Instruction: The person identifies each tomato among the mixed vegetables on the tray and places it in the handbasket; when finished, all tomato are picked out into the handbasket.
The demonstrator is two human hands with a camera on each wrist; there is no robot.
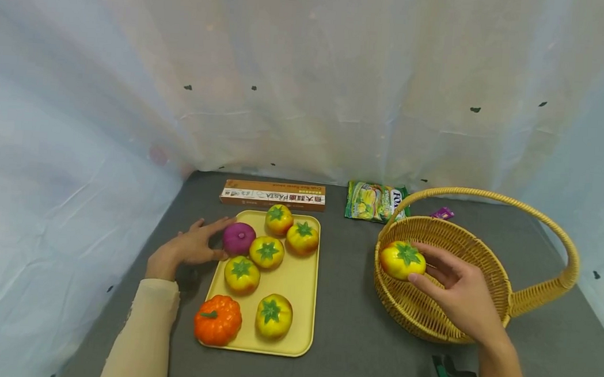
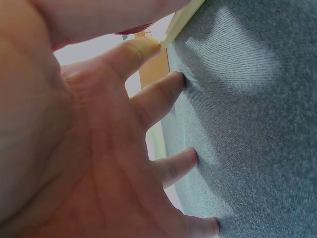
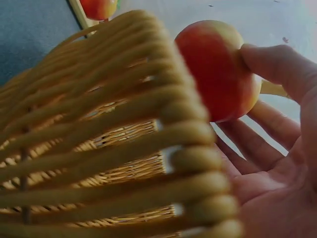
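Observation:
Over the left part of the wicker basket (image 1: 441, 329), my right hand (image 1: 459, 290) holds a yellow-and-red persimmon (image 1: 403, 260) between thumb and fingers. The right wrist view shows the persimmon's red underside (image 3: 215, 74) beside the woven rim. My left hand (image 1: 192, 245) rests at the left edge of the yellow tray (image 1: 296, 280), fingers spread, with fingertips on the grey cloth in the left wrist view. Thumb and index finger lie close to a round purple vegetable (image 1: 239, 239). Several more persimmons (image 1: 267, 252) and an orange pumpkin (image 1: 218, 320) sit on the tray.
Behind the tray lies a pasta box (image 1: 273, 195). A green snack bag (image 1: 375, 201) and a small purple packet (image 1: 443, 212) lie near the basket, whose tall handle (image 1: 569, 274) arches to the right. A dark strap with a green piece (image 1: 442, 371) is by my right wrist.

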